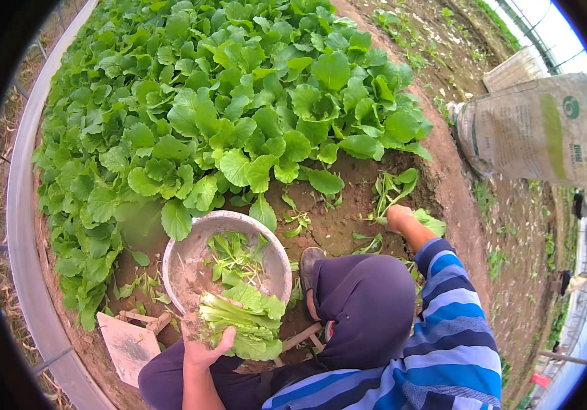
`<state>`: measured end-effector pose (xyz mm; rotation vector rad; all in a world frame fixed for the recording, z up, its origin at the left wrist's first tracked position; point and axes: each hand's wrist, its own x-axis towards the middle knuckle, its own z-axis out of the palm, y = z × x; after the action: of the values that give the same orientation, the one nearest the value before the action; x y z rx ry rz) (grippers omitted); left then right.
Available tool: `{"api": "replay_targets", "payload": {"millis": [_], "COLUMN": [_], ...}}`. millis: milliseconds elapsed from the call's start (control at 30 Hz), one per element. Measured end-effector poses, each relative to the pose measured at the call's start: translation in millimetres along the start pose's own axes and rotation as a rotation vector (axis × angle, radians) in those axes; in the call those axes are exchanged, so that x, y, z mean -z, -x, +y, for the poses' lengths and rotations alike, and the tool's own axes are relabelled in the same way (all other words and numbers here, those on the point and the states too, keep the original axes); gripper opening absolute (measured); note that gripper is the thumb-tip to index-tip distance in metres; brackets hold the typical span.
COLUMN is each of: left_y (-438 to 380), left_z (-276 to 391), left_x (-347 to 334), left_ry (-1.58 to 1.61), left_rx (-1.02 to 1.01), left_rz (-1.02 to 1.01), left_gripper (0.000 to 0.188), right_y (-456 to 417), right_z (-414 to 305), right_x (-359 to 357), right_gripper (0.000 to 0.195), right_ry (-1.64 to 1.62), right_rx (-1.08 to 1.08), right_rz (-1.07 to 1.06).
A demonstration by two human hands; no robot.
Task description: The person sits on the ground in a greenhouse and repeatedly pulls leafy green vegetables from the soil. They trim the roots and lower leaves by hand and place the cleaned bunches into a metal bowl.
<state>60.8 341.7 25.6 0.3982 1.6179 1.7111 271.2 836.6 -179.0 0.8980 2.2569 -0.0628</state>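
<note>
My left hand (204, 343) grips a bunch of leafy greens (245, 323) by its pale stems, above the near rim of a round, soil-smeared basin (170, 277). Several loose green plants (234, 253) lie inside the basin. Out to the right, my right hand (400, 219) is closed at the base of a leafy green plant (388, 192) low over the soil; a broad leaf shows beside the wrist. The fingertips of that hand are hidden. A dense bed of leafy greens (252, 102) stands in front of me.
A small wooden stool (128, 346) stands at the lower left. Small plants (297, 220) lie or grow on the bare soil between the basin and my right hand. A large woven sack (524, 128) stands at the right beyond a soil path. A pale plastic edge (32, 205) curves along the left.
</note>
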Motion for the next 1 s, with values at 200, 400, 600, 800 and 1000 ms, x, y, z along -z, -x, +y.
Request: {"api": "replay_targets", "payload": {"millis": [200,400,600,800,1000], "left_y": [4,-1,7,9,11], "left_z": [-9,9,13,38,25], "left_x": [4,-12,-14,-10,-3], "left_ry": [-0.129,-0.282,-0.228,-0.051,-0.275], "left_rx": [0.023,-0.071,-0.165,-0.242,-0.228], "left_rz": [0.060,-0.044,-0.086,-0.160,-0.183], "left_gripper": [0.051,0.053,0.050,0.092,0.098], "right_y": [50,110,171,210,232], "right_z": [-41,-110,-162,-226,-295], "right_x": [80,180,245,243,198], "right_gripper": [0.038,0.050,0.018,0.012,0.016], "right_ry": [-0.581,-0.972,-1.209,-1.411,-1.882], "right_rx": [0.212,0.667,0.905,1.128,0.980], "right_rz": [0.368,0.625,0.464,0.233,-0.079]}}
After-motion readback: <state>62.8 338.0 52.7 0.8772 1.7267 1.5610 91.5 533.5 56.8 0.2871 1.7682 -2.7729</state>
